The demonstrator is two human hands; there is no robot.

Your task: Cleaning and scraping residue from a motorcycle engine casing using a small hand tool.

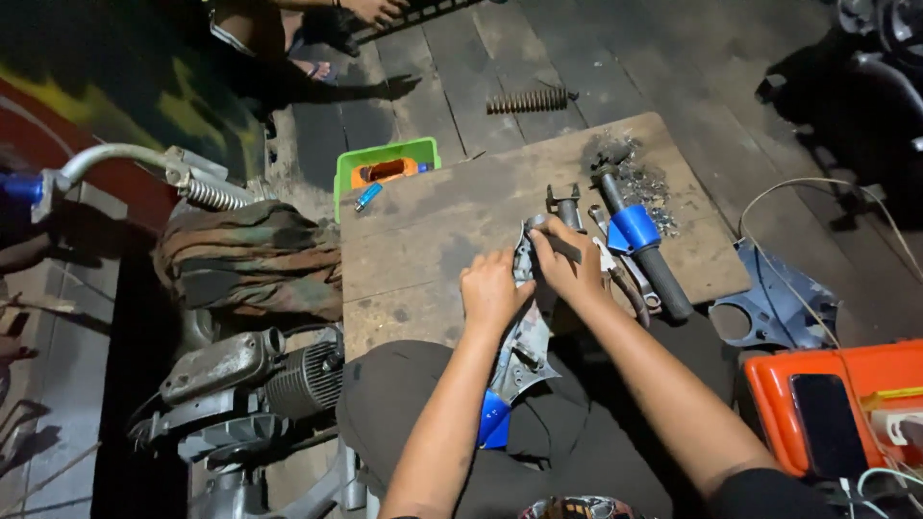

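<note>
My left hand [490, 288] grips the middle of a grey, camouflage-painted plastic panel [524, 346] that runs from the wooden board [433, 231] down to my lap; its lower end is blue. On the panel's upper end, my right hand [567, 264] closes its fingers around the top edge. Just beyond my right hand lies a black shock absorber with a blue collar [635, 235], and a metal wrench [611, 259] lies beside it.
A green box [385, 163] with an orange item sits at the board's far left corner. A coil spring [527, 100] lies on the plank floor. An engine [260, 375] stands at my left, an orange case [827, 404] with a phone at my right. Another person's foot [312, 67] is beyond.
</note>
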